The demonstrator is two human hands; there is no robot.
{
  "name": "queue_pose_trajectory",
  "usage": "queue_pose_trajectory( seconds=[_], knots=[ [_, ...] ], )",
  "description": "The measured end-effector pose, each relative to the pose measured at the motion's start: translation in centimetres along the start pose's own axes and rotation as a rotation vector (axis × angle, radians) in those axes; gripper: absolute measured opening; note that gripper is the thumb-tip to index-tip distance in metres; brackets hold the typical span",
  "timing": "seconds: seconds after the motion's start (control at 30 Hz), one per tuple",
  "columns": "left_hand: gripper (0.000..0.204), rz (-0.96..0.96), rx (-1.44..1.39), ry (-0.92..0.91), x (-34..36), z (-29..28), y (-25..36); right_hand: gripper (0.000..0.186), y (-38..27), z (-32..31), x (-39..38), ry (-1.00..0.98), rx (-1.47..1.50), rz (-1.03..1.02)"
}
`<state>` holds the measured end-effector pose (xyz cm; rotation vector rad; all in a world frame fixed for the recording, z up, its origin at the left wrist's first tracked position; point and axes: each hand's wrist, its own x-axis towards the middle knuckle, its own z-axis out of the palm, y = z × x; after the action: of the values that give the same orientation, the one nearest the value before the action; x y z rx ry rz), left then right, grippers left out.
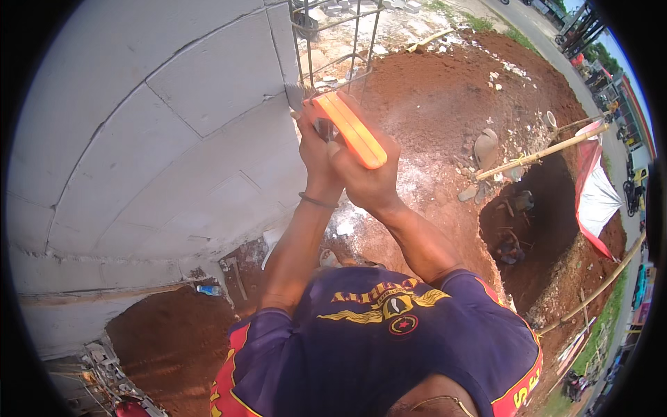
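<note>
My two hands are raised together at the end of a grey block wall [187, 111]. Between them is a handsaw with a bright orange handle [351, 132]. My right hand [372, 177] is wrapped round the handle from the right side. My left hand [319, 156], with a dark band at its wrist, is closed on the handle from the left, against my right hand. The blade is mostly hidden; a blurred grey part of it shows by the wall's upright edge. Pale dust lies on the ground below.
A steel rebar cage [354, 55] stands upright just beyond the wall end. At the right is a deep pit [535, 271] with people in it, a bamboo pole [542, 153] at its edge and a red-and-white sheet [597, 194] beside it. Another dug hollow [167, 340] lies at lower left.
</note>
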<state>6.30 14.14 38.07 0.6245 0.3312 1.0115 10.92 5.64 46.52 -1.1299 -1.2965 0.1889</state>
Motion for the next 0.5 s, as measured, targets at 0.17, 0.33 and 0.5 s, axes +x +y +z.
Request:
queue_pose_trajectory(
  seconds=[0.17,0.33,0.5],
  knots=[
    [0.041,0.078,0.183,0.068,-2.3,1.8,0.9,0.056,-2.7,-2.7,0.0,-0.281,-0.364,-0.250],
    [0.044,0.035,0.095,0.061,-1.0,1.2,0.1,0.057,0.0,-0.4,0.3,-0.005,0.026,-0.019],
    [0.055,-0.038,0.209,0.113,-5.2,3.5,1.5,0.053,-2.4,-0.4,-1.3,-0.021,0.084,0.036]
  ],
)
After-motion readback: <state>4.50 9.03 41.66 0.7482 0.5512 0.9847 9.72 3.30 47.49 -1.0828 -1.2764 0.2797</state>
